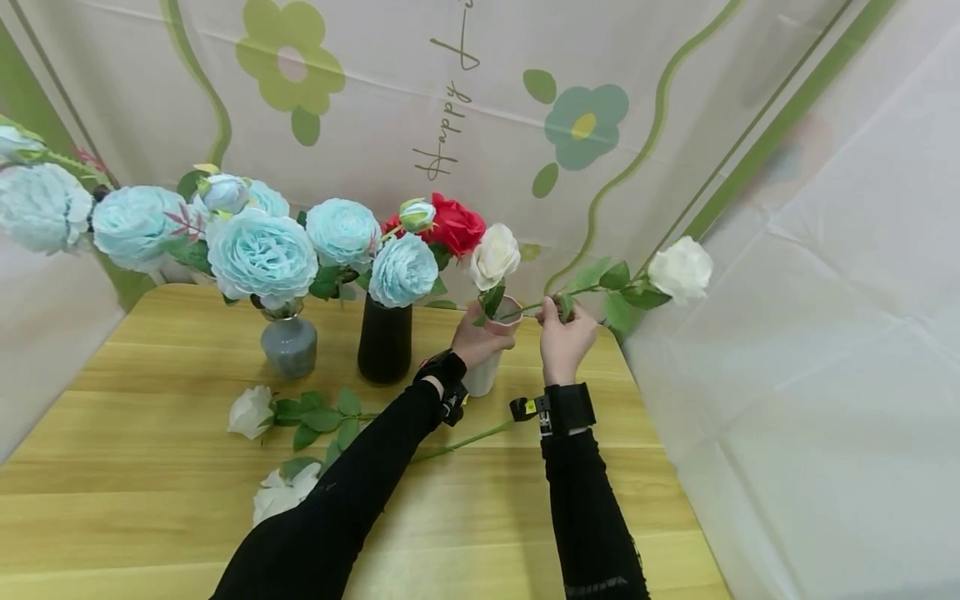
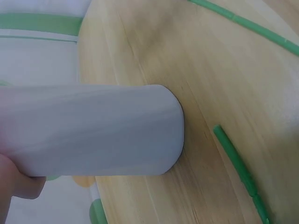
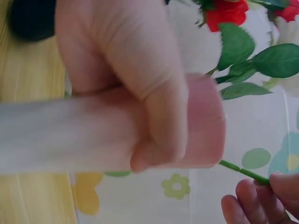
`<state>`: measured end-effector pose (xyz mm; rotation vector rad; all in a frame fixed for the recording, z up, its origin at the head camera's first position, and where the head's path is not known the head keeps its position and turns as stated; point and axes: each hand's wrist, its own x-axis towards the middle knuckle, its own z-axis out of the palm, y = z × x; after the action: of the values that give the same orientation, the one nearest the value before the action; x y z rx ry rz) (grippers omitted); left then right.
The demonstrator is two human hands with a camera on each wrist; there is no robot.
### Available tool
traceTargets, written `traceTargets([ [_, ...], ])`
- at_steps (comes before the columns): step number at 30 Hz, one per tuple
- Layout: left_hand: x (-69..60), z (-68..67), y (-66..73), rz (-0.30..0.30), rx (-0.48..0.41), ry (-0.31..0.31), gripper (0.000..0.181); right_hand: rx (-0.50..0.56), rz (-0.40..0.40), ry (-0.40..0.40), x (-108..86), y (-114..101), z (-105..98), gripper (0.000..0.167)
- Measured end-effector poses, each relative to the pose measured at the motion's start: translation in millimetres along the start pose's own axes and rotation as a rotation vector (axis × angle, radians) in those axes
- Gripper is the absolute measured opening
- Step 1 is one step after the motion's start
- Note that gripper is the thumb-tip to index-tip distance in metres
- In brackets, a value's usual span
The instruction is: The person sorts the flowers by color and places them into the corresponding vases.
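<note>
My left hand [image 1: 472, 340] grips a tall white vase [image 1: 482, 379] with a pink rim, its thumb curled round the upper part in the right wrist view. One white rose [image 1: 495, 257] stands in the vase. Beside the rim, my right hand [image 1: 567, 342] pinches the green stem [image 3: 243, 171] of another white rose [image 1: 680, 269]. This rose leans far out to the right, with its stem's lower end at the vase mouth. In the left wrist view the vase's base [image 2: 159, 130] is seen close to the wooden table.
Two white roses, one upper [image 1: 251, 412] and one lower [image 1: 281, 493], lie on the wooden table [image 1: 150, 467], partly behind the left sleeve. At left stand a grey-blue vase [image 1: 289, 346] of light blue flowers and a black vase [image 1: 385, 342] near red roses [image 1: 456, 225]. A printed curtain hangs behind.
</note>
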<state>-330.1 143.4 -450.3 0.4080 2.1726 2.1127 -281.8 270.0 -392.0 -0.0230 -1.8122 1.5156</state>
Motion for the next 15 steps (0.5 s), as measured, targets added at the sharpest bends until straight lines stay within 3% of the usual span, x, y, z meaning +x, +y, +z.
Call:
traceTargets([
  [2,0.1,0.5,0.1,-0.003,-0.011,-0.009,0.076,-0.023,-0.042,-0.047,10.0,21,0,0.02],
  [5,1.0,0.7,-0.3,-0.026,-0.067,-0.033,0.077,-0.128,-0.063,-0.143,20.6,32,1,0.024],
  [8,1.5,-0.2,0.6,-0.037,-0.128,-0.063,0.076,-0.261,-0.107,-0.238,26.9,26,5,0.021],
  [9,1.2,-0.8,1.5,-0.04,-0.13,-0.067,0.076,-0.334,-0.107,-0.264,25.3,10,6,0.019],
  [15,-5.2,-6.0,14.5,-0.038,-0.082,-0.083,0.077,-0.54,-0.183,-0.354,31.1,-13,11,0.014],
])
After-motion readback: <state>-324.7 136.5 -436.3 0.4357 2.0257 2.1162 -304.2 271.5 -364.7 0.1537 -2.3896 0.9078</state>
